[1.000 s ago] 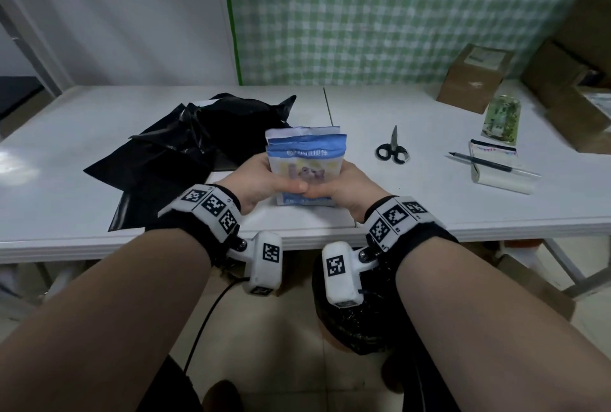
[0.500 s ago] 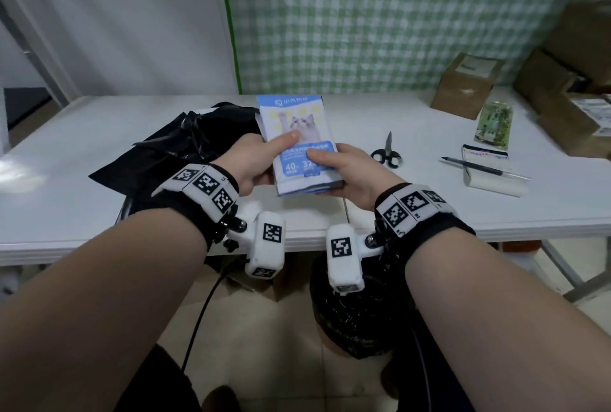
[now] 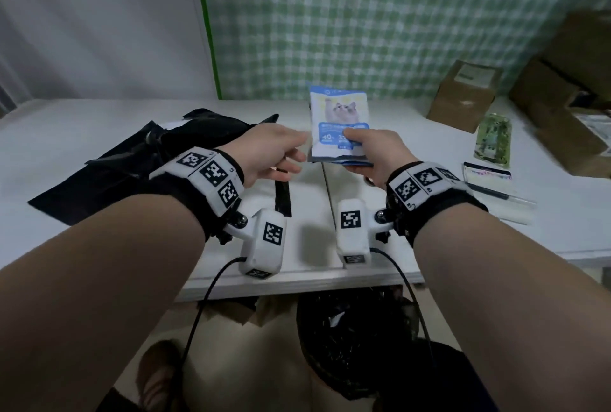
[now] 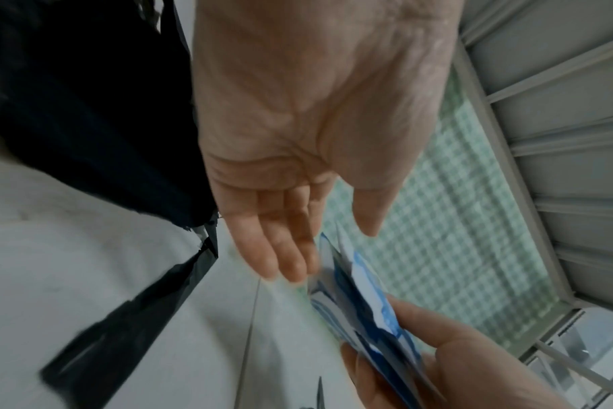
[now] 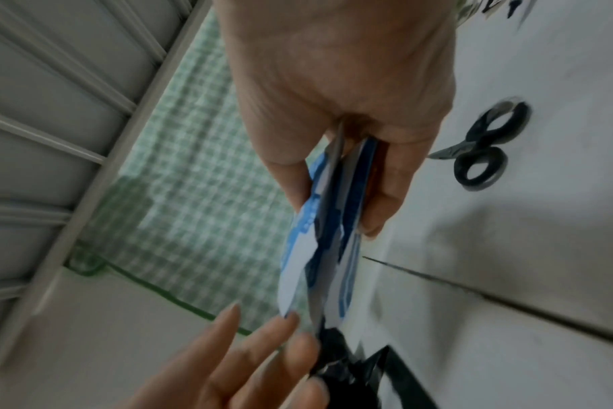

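A stack of blue-and-white pouches (image 3: 339, 122) with a cat picture is held above the white table (image 3: 82, 239). My right hand (image 3: 363, 152) pinches its lower end, thumb on the front, fingers underneath. The right wrist view shows the pouches (image 5: 327, 221) edge-on between the thumb and fingers. My left hand (image 3: 281, 153) is just left of the stack with straight fingers, holding nothing; in the left wrist view its fingers (image 4: 280, 243) reach almost to the pouches (image 4: 361, 299). A crumpled black plastic bag (image 3: 158, 153) lies on the table under the left hand.
Black scissors (image 5: 483, 149) lie on the table right of the pouches. Further right are a pen (image 3: 496, 193), a small notepad (image 3: 486, 176), a green packet (image 3: 494, 140) and cardboard boxes (image 3: 463, 94). A black-lined bin (image 3: 357, 339) stands under the table edge.
Both hands held the pouches earlier. The left hand has let go and opened, and the right hand has carried the stack up and to the right.
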